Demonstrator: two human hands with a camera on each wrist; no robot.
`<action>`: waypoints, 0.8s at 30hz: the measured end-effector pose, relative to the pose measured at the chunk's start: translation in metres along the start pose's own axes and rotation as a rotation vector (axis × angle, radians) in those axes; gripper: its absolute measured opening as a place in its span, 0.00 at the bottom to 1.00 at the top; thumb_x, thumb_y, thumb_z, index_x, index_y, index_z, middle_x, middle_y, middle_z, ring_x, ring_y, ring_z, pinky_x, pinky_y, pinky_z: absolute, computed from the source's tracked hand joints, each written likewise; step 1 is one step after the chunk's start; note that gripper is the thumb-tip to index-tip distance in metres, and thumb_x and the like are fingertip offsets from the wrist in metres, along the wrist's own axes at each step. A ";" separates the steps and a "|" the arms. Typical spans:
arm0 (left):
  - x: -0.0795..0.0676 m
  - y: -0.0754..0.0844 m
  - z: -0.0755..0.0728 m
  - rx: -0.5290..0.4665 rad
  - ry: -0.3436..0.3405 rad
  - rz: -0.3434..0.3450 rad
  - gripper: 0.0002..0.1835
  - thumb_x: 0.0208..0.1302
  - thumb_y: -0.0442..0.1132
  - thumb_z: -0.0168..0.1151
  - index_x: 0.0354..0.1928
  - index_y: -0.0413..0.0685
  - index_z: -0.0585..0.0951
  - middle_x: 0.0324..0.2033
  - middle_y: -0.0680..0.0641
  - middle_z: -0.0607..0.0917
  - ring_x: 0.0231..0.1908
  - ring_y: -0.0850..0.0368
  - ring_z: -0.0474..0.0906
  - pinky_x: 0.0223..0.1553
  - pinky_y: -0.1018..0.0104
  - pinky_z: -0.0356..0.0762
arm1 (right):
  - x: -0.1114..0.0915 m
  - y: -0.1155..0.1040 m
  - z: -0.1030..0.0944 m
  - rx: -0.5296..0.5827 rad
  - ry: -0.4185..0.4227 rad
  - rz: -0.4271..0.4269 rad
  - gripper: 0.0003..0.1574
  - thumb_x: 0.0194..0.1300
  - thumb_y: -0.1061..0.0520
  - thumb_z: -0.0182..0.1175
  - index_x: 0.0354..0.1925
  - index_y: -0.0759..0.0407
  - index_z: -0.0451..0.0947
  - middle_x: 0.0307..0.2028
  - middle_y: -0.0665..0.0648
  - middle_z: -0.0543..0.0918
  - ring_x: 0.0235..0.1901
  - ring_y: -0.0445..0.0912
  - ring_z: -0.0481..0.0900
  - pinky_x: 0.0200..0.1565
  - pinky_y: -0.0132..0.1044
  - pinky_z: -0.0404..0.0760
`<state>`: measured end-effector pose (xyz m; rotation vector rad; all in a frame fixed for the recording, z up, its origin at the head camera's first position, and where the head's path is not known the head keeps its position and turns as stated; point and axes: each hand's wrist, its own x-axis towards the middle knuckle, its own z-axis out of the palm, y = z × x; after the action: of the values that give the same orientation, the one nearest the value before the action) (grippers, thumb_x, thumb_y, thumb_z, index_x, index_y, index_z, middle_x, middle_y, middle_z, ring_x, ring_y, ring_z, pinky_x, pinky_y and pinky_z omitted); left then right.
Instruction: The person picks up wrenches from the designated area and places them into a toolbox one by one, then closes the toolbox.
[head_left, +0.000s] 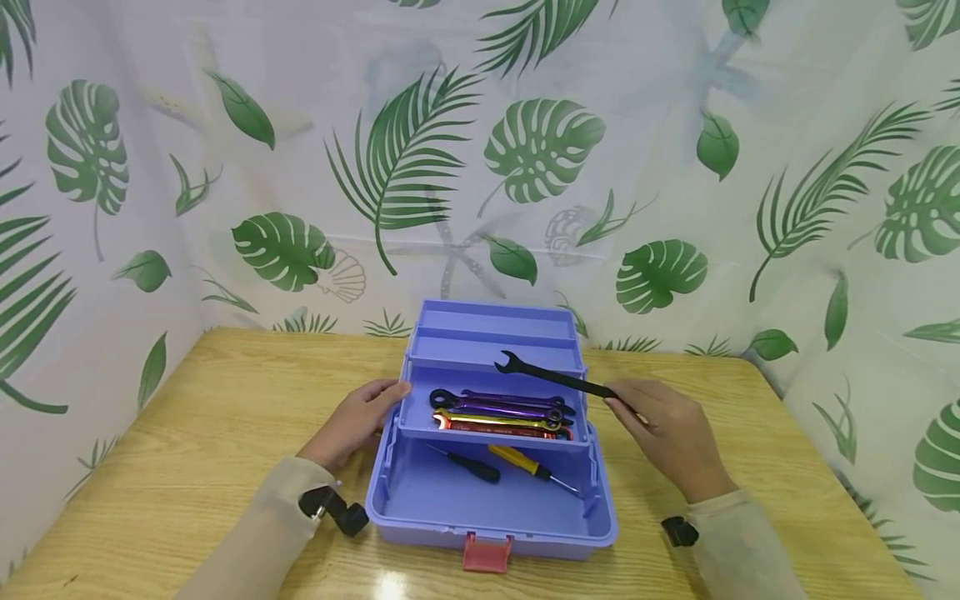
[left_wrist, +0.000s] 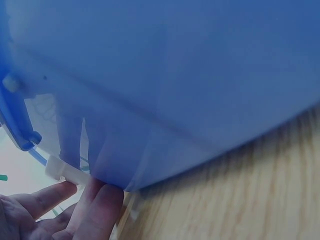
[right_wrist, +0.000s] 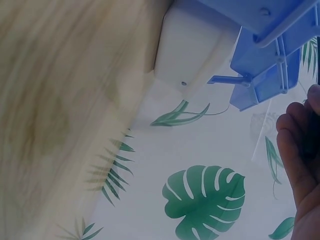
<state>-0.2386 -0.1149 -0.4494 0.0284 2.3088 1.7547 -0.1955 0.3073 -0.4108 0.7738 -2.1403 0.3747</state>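
Note:
A black open-ended wrench (head_left: 555,377) is held by its end in my right hand (head_left: 667,425), slanting over the toolbox's tiered trays with its forked head toward the left. In the right wrist view, that hand's curled fingers (right_wrist: 295,135) show at the right edge. The blue-purple toolbox (head_left: 491,540) stands with its trays raised. My left hand (head_left: 363,417) rests against its left side, a fingertip at the lower tray's edge. Fingers (left_wrist: 102,210) touch the box wall in the left wrist view. In that tray lie several wrenches, among them a yellow wrench (head_left: 495,418) and a red wrench (head_left: 498,427).
Down in the box's main compartment are a black-handled screwdriver (head_left: 474,467) and a yellow-handled screwdriver (head_left: 517,460). A red latch (head_left: 487,552) hangs at the box's front. Behind the wooden table (head_left: 247,392) hangs a leaf-patterned cloth (head_left: 450,167).

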 end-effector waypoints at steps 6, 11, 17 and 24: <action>-0.001 0.000 0.000 -0.001 -0.001 0.003 0.39 0.71 0.68 0.58 0.72 0.47 0.73 0.53 0.42 0.87 0.42 0.54 0.86 0.44 0.58 0.87 | 0.002 -0.003 0.000 -0.007 -0.011 -0.029 0.33 0.80 0.38 0.51 0.45 0.60 0.90 0.36 0.57 0.91 0.33 0.51 0.89 0.31 0.47 0.87; 0.000 0.000 0.000 0.004 0.001 0.004 0.39 0.71 0.67 0.57 0.72 0.47 0.73 0.54 0.41 0.87 0.43 0.53 0.86 0.45 0.58 0.87 | 0.004 -0.007 0.000 -0.002 -0.020 -0.053 0.33 0.80 0.37 0.49 0.45 0.60 0.91 0.36 0.57 0.91 0.33 0.50 0.89 0.30 0.46 0.87; 0.001 0.000 0.000 0.010 0.000 0.004 0.39 0.71 0.68 0.57 0.72 0.47 0.73 0.54 0.42 0.87 0.43 0.53 0.86 0.45 0.58 0.87 | 0.005 -0.009 -0.001 0.004 -0.032 -0.054 0.33 0.81 0.38 0.49 0.46 0.61 0.90 0.36 0.57 0.91 0.34 0.51 0.89 0.31 0.46 0.87; 0.001 -0.001 0.001 0.005 -0.001 0.006 0.39 0.71 0.67 0.57 0.72 0.47 0.73 0.54 0.41 0.87 0.43 0.53 0.86 0.45 0.58 0.86 | 0.006 -0.012 0.001 -0.001 -0.040 -0.074 0.33 0.81 0.39 0.49 0.46 0.62 0.90 0.38 0.58 0.90 0.36 0.53 0.89 0.34 0.48 0.88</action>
<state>-0.2390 -0.1144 -0.4501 0.0370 2.3148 1.7520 -0.1915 0.2955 -0.4068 0.8638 -2.1421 0.3214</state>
